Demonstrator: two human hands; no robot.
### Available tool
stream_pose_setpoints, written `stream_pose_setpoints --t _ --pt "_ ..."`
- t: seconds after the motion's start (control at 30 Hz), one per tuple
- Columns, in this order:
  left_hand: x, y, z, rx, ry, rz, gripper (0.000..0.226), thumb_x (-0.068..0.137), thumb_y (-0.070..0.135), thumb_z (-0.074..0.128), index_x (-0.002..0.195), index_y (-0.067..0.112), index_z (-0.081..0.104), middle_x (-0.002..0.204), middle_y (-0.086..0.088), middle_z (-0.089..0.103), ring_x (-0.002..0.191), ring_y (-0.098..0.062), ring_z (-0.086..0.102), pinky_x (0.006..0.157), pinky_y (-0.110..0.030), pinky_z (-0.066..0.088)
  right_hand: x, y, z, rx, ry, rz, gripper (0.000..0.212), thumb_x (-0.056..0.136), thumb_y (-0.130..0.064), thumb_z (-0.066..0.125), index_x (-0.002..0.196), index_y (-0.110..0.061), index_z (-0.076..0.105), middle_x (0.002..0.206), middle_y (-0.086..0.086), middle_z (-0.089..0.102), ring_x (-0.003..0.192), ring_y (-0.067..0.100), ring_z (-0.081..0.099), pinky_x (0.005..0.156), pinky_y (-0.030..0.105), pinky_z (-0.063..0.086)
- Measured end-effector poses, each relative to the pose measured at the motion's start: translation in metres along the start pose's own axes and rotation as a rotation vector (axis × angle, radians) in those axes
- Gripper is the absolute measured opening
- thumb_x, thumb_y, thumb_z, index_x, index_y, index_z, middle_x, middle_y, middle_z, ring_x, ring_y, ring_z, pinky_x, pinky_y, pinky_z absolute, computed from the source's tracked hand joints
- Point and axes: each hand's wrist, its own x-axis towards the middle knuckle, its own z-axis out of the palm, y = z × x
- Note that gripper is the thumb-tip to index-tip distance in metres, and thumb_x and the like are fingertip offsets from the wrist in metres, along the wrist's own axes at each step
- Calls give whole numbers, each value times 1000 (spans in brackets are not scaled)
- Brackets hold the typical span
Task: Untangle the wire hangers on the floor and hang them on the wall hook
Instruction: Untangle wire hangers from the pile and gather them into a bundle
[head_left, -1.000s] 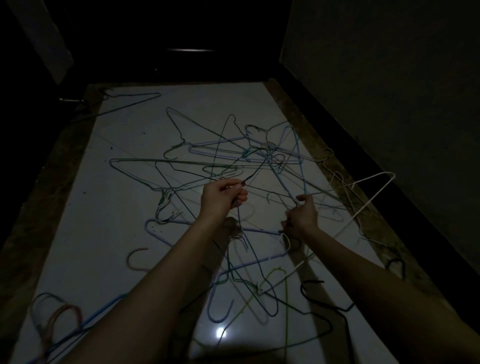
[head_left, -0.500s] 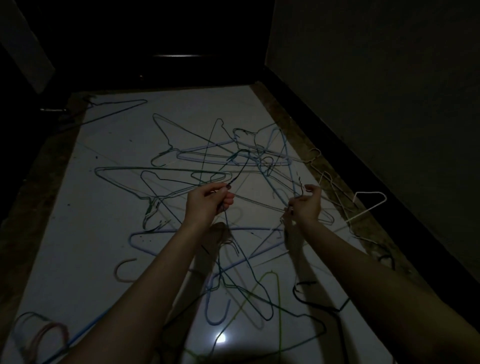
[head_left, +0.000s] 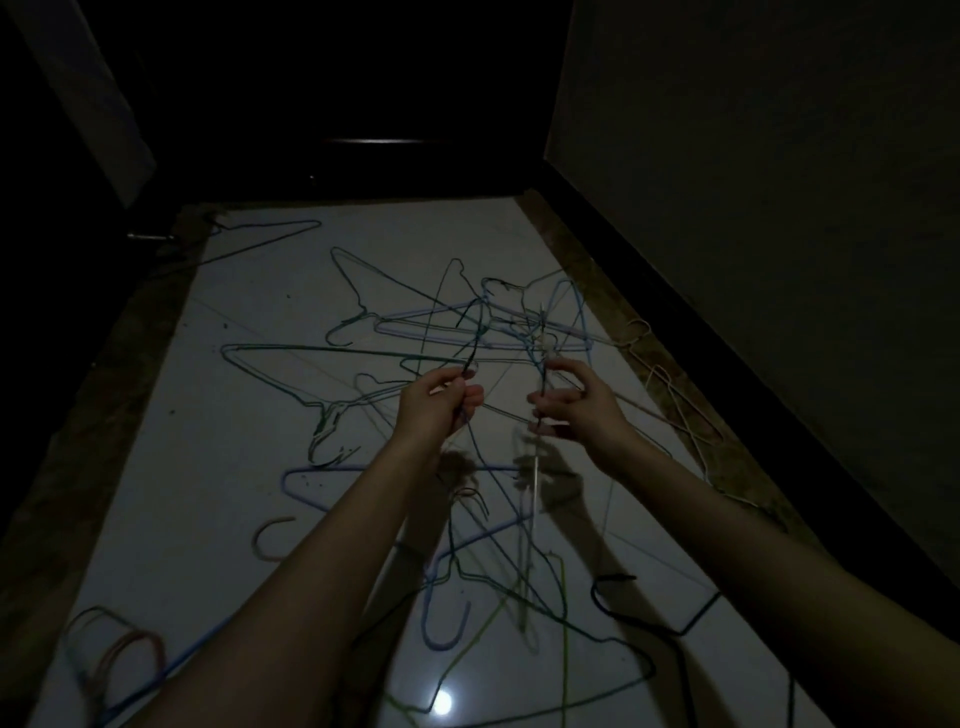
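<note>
A tangle of wire hangers (head_left: 483, 332) in blue, green, black and pale colours sprawls over the white glossy floor (head_left: 234, 467). My left hand (head_left: 439, 402) is raised above the pile and pinches a dark wire of one hanger between thumb and fingers. Just to its right, my right hand (head_left: 571, 402) holds a thin upright wire, fingers curled loosely round it. Both wires run down into the tangle beneath. No wall hook is visible in this dim view.
A dark wall (head_left: 779, 208) with a black skirting runs along the right. Cream hangers (head_left: 670, 389) lie by that skirting. A lone dark hanger (head_left: 270, 236) rests at the far left, and pink and blue hangers (head_left: 130, 654) lie near left. A dark doorway (head_left: 363, 104) closes the far end.
My right hand has risen and moved left toward my left hand, now holding a wire upright. The white hanger it pulled at the right has dropped out of sight.
</note>
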Motion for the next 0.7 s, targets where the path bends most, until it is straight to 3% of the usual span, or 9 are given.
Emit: stream_pose_setpoints --t 0.1,0.2,0.33,0.5,0.7 --pt "-3 3 0 34 -24 -31 28 94 -7 44 120 -4 54 82 -10 59 72 -16 54 58 -15 47 -10 -7 20 -88 -132 25 46 85 10 57 123 -14 49 90 17 63 74 21 63 64 31 60" --pt "-7 4 -2 50 -52 -65 35 91 -8 46 124 2 51 83 -11 60 73 -18 56 66 -20 48 -16 -8 38 -179 -208 36 42 85 7 57 118 -17 51 86 11 65 75 19 64 66 28 59" --pt "-12 8 -13 77 -19 -49 34 93 -4 47 123 11 52 81 -9 63 69 -14 59 60 -18 49 -18 -6 53 -179 -205 45 37 84 8 59 113 -12 46 81 11 63 71 17 62 61 25 55" --pt "-15 8 -32 158 -44 -85 31 92 3 52 117 20 58 86 -2 66 78 -10 59 69 -24 42 -20 -3 69 -225 -245 18 38 84 11 58 112 -10 43 78 8 62 69 15 60 63 26 55" --pt "-16 10 -55 194 1 -61 22 90 -2 54 108 9 63 82 -3 64 74 -11 61 65 -22 49 -23 16 78 -272 -312 66 35 84 -2 65 112 -10 47 85 10 64 71 17 62 59 23 55"
